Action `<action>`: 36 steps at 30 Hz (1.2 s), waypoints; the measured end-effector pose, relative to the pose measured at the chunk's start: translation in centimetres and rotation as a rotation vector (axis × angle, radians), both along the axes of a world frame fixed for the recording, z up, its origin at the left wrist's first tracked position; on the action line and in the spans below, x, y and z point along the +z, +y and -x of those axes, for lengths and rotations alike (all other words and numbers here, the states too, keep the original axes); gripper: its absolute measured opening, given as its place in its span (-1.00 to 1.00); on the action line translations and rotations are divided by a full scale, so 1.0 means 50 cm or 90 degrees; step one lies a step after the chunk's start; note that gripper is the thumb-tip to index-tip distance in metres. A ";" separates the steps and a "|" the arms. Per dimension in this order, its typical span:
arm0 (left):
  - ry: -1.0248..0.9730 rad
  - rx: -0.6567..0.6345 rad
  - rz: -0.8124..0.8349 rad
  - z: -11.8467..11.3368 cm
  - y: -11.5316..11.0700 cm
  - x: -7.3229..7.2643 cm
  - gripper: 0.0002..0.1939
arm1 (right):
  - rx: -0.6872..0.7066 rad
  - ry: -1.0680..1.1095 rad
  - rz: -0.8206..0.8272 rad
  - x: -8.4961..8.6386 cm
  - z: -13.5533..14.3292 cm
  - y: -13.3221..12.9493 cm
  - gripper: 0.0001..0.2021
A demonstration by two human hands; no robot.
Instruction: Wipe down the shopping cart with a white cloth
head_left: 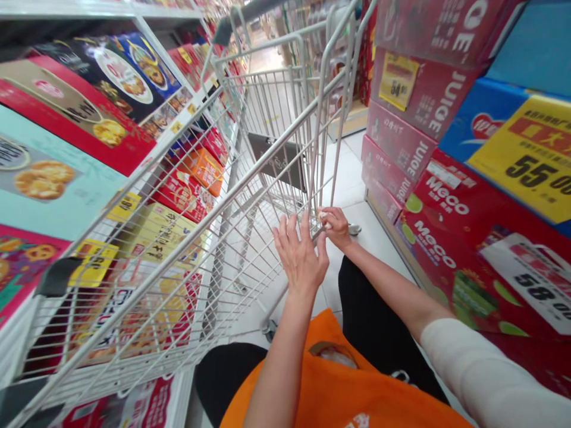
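Note:
A wire shopping cart (263,172) stands tilted across the view in front of me. My left hand (301,255) is open, back upward, with its fingers spread at the cart's wire side; whether the fingertips touch the wires I cannot tell. Just right of it, my right hand (336,227) is closed with curled fingers around a small whitish wad (325,217), perhaps a crumpled cloth or tissue. This hand is close to the cart's lower end wires. A dark grey panel (279,160) is fixed to the cart beyond both hands.
Shelves with boxed snacks (57,172) and yellow price tags (96,261) line the left. On the right, pink boxes (397,131) and red Meco cartons (446,220) are stacked close by. White floor tiles (352,172) run between. A cart wheel (269,329) is near my knees.

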State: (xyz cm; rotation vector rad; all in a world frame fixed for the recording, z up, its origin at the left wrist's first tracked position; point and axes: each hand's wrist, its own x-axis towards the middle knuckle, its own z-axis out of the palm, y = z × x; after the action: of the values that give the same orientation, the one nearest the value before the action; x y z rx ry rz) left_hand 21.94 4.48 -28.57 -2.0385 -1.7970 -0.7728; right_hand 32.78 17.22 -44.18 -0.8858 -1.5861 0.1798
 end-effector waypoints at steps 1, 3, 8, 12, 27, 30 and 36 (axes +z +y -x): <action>0.003 0.011 0.032 0.004 0.014 -0.007 -0.43 | 0.021 -0.025 0.000 -0.008 -0.005 -0.008 -0.77; 0.022 0.000 0.079 0.019 0.035 -0.029 -0.47 | 0.050 -0.064 -0.022 -0.008 -0.016 -0.011 -0.76; 0.021 -0.028 0.075 0.040 0.040 -0.064 -0.45 | -0.022 -0.017 -0.098 0.056 -0.026 0.045 -0.77; 0.003 -0.044 0.075 0.035 0.032 -0.058 -0.45 | -0.040 -0.056 -0.099 0.055 -0.007 0.071 -0.77; -0.002 -0.040 0.071 0.034 0.035 -0.059 -0.44 | -0.093 -0.050 -0.030 0.050 -0.076 0.114 -0.79; -0.004 -0.032 0.068 0.032 0.034 -0.057 -0.44 | -0.011 -0.109 -0.010 -0.008 -0.064 0.083 -0.81; -0.011 -0.042 0.078 0.034 0.034 -0.058 -0.44 | 0.041 -0.139 0.052 -0.089 -0.057 -0.005 -0.70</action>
State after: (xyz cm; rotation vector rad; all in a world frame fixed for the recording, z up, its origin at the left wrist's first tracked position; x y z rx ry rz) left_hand 20.23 6.16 -31.50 -2.1846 -1.8365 -0.7161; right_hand 35.65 16.97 -48.64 -0.9440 -1.8217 0.2004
